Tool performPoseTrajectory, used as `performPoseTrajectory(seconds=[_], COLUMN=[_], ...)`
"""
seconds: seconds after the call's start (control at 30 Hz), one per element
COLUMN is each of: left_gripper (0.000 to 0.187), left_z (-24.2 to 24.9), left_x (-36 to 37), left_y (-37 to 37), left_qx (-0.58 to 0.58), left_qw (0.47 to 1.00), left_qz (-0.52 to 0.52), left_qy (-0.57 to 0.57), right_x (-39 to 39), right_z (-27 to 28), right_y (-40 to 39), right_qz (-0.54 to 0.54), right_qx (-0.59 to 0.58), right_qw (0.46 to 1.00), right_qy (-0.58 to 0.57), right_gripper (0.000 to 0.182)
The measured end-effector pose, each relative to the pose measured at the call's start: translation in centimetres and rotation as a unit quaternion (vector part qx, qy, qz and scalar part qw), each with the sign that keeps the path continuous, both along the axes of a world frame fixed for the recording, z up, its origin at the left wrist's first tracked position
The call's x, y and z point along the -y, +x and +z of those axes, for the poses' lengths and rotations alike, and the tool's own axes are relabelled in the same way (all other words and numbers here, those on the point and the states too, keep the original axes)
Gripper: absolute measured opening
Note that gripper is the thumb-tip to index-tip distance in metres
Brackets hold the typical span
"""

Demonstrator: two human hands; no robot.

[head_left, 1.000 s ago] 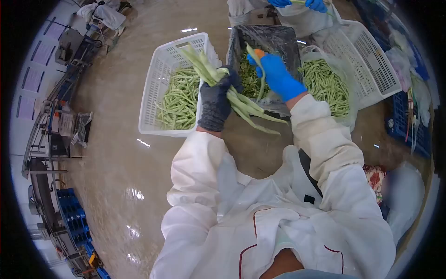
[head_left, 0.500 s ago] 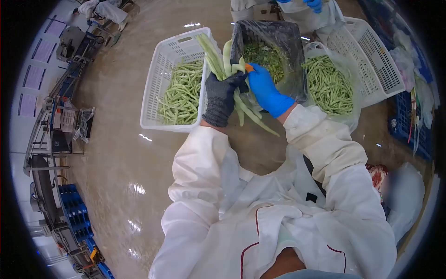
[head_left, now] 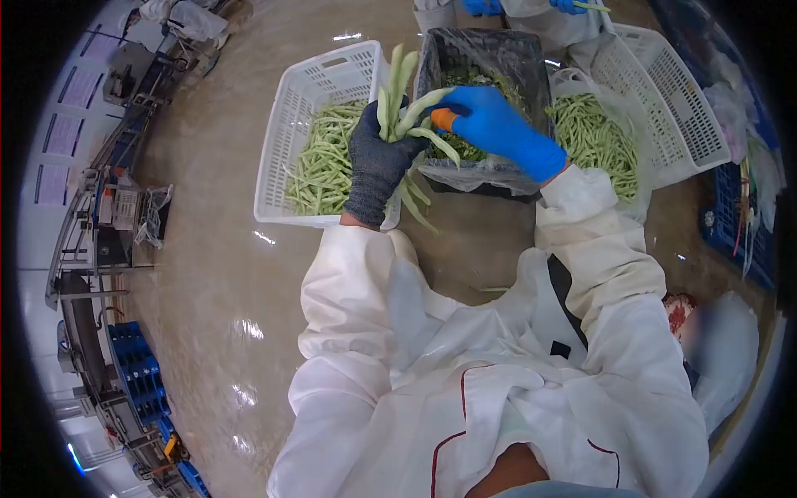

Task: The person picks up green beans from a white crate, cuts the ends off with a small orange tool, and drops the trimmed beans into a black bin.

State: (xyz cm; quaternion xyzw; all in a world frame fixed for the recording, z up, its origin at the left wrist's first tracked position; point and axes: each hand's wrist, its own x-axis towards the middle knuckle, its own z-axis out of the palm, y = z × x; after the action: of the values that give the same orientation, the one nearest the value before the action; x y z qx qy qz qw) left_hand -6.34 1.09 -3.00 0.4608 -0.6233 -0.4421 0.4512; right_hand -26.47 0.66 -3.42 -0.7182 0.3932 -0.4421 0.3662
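My left hand (head_left: 379, 162), in a dark grey knit glove, is closed around a bunch of long flat green beans (head_left: 400, 79). Some of them point up from the fist, and others hang below it. My right hand (head_left: 498, 129) wears a blue glove with an orange cover (head_left: 445, 119) on one digit. Its fingers pinch a pale green bean of the same bunch by its upper end. Behind my left hand stands a white crate (head_left: 274, 158) with many green beans (head_left: 320, 170). Beneath my right hand is a black crate (head_left: 519, 46) lined with clear plastic, holding green scraps.
To the right, a clear bag holds green beans (head_left: 594, 141), beside white crates (head_left: 664, 100) and a blue crate (head_left: 726, 220). A co-worker's blue-gloved hand (head_left: 569, 7) shows at the top. A thin green piece (head_left: 491, 289) appears over the wet floor (head_left: 207, 274).
My right hand has drawn away to the right and up from my left fist. The left hand has shifted slightly left. A long bean that hung below the hands is gone from there.
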Motion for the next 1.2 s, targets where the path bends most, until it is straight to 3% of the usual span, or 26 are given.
performPoseTrajectory(seconds=[0.1, 0.23, 0.3, 0.33, 0.4, 0.43, 0.47, 0.5, 0.57, 0.6, 0.67, 0.77, 0.87, 0.97, 1.07, 1.13, 1.2], left_gripper=[0.053, 0.059, 0.056, 0.056, 0.055, 0.052, 0.050, 0.047, 0.043, 0.042, 0.037, 0.038, 0.031, 0.030, 0.036, 0.039, 0.038], left_z=[-0.4, 0.1, 0.4, 0.0, -0.3, 0.1, 0.7, 1.4, 1.5, 2.1, 2.5, 1.8, 1.4, 1.3, 1.6, 1.5, 2.0], left_x=[-0.2, -0.6, -0.9, -0.6, -0.2, -0.3, -0.4, -0.5, 0.7, 0.6, 1.1, 1.3, 1.1, 1.0, 1.1, 1.7, 1.6], left_y=[0.0, -0.2, -0.4, -0.3, 0.0, 0.1, 0.4, 0.9, 2.9, 3.6, 5.7, 6.8, 6.3, 5.5, 5.4, 6.9, 7.5], left_qx=[0.106, 0.105, 0.112, 0.034, -0.122, -0.131, -0.139, -0.147, -0.273, -0.319, -0.376, -0.405, -0.412, -0.465, -0.465, -0.419, -0.338], left_qw=[0.988, 0.989, 0.986, 0.997, 0.992, 0.991, 0.990, 0.988, 0.960, 0.946, 0.926, 0.913, 0.911, 0.882, 0.883, 0.907, 0.927], left_qz=[0.015, 0.019, 0.019, 0.019, 0.017, 0.023, 0.030, 0.037, 0.049, 0.048, 0.034, 0.043, 0.016, 0.017, 0.037, 0.029, 0.140], left_qy=[-0.109, -0.101, -0.119, -0.073, 0.022, 0.007, -0.009, -0.025, -0.025, -0.021, -0.013, -0.008, 0.026, 0.066, 0.058, 0.026, -0.082], right_x=[-0.2, -0.4, -0.5, -0.6, -0.1, 0.1, -0.1, 0.5, 2.1, 2.3, 2.5, 1.9, 0.2, -1.1, -1.2, -0.3, 0.3], right_z=[0.4, 0.2, -0.5, -0.9, -1.0, -1.1, -1.2, -1.4, -2.3, -3.5, -5.6, -4.0, -1.9, -2.8, -2.3, -2.8, -3.4], right_y=[-0.4, 0.1, 1.4, 1.9, 1.8, 1.6, 1.3, 0.8, -0.8, -1.7, -2.9, -1.9, 0.9, 3.2, 3.0, 2.3, 1.1], right_qz=[-0.006, -0.027, -0.074, -0.097, -0.014, 0.029, 0.019, -0.019, -0.094, -0.148, -0.244, -0.023, 0.121, 0.125, 0.145, 0.085, -0.011], right_qx=[-0.114, -0.218, -0.115, -0.062, 0.147, 0.247, 0.265, 0.183, 0.014, -0.123, -0.383, -0.147, -0.059, 0.002, -0.029, -0.081, -0.152], right_qw=[0.990, 0.962, 0.983, 0.988, 0.983, 0.944, 0.935, 0.951, 0.958, 0.961, 0.890, 0.988, 0.990, 0.991, 0.975, 0.984, 0.988], right_qy=[-0.081, -0.163, -0.124, -0.103, 0.111, 0.216, 0.236, 0.249, 0.271, 0.200, 0.043, 0.043, 0.033, 0.050, 0.165, 0.132, 0.033], right_gripper=[0.025, 0.023, 0.022, 0.022, 0.024, 0.025, 0.026, 0.028, 0.032, 0.037, 0.049, 0.065, 0.068, 0.054, 0.041, 0.034, 0.030])
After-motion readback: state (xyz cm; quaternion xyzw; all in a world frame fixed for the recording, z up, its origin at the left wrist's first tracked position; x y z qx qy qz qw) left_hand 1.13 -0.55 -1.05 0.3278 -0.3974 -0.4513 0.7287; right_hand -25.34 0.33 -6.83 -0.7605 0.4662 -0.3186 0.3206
